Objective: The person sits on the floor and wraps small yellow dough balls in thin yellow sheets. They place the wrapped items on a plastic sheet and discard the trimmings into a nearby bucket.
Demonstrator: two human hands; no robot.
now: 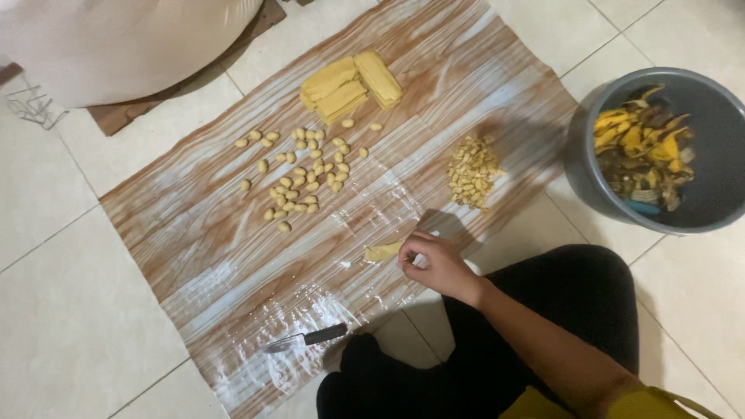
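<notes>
My right hand (436, 262) reaches onto a brown wood-patterned sheet (209, 233) spread on the tiled floor, its fingertips pinching a small flat piece of yellow dough (382, 252). Farther out on the sheet lie several small rolled dough pieces (303, 174), a stack of flat yellow dough slabs (349, 85) and a heap of small pale nuts (473, 172). A knife (304, 338) with a black handle rests at the sheet's near edge, by my knee. My left hand is out of view.
A grey bucket (590, 178) holding yellow and brown peels stands on the tiles at the right. A large pale sack (116, 39) sits on a brown board at the top left. My black-trousered legs fill the bottom right.
</notes>
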